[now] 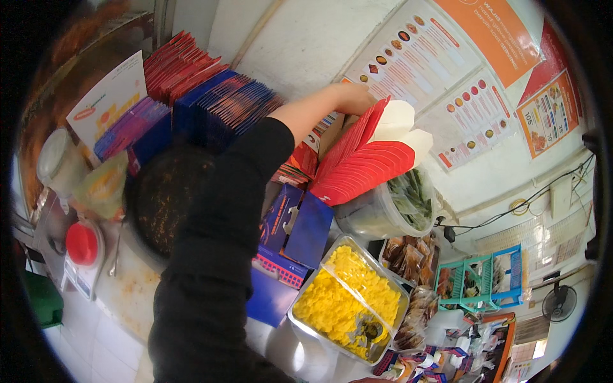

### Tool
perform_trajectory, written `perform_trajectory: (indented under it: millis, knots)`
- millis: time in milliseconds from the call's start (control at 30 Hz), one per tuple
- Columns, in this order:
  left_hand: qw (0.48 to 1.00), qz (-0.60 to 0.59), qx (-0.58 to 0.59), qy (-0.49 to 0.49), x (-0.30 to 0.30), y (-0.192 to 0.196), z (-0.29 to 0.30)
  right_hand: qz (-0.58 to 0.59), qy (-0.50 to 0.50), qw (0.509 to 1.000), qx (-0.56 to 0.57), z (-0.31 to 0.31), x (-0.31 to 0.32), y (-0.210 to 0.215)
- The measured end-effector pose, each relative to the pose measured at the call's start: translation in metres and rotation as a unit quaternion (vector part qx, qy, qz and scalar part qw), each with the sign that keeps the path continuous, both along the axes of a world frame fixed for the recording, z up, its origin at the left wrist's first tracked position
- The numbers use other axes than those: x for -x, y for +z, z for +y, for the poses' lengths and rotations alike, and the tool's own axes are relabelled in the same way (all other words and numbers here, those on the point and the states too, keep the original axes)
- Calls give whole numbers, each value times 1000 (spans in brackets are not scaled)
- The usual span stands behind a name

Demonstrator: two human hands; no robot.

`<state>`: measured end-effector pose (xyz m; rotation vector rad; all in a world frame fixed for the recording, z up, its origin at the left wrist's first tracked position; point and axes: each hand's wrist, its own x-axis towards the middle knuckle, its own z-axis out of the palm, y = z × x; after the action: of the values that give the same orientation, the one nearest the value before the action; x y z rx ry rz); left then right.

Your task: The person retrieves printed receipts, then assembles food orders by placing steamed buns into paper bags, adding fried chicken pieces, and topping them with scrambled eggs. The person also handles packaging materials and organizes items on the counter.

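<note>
where the wall (pixel 287 45) leaves a narrow gap behind the nested red cartons (pixel 367 169), the left hand (pixel 354 100) reaches to their upper edge, fingers hidden, so i cannot tell its grip. the right hand (pixel 371 380) barely shows at the lower rim, state unclear. stained desk (pixel 133 303) opens between scale (pixel 80 284) and black pan (pixel 142 223); blue boxes (pixel 308 231) crowd the sleeve's (pixel 211 274) right side.

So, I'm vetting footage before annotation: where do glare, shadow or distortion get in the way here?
Head view: black fisheye corners, with straight edges bending toward the rim; head view: a bright glare spot on the shiny surface and a pale sheen across the yellow food; head view: little detail in the black sleeve, while the left hand is well lit.
</note>
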<state>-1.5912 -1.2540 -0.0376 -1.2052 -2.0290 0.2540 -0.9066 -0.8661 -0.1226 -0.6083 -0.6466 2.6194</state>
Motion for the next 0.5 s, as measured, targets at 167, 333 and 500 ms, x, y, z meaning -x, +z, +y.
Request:
perform_trajectory:
  millis: [167,333,500]
  knots:
    - [999,-11,-5,48,-13,-13,-12,67,-15,996,59,-1,-1,-2]
    - [988,-43,56,141,-40,2,-19,42,-32,990,129,18,-14,-17]
    - [988,-80,-60,115,-56,19,-14,-7,-30,999,-12,31,-26,-34]
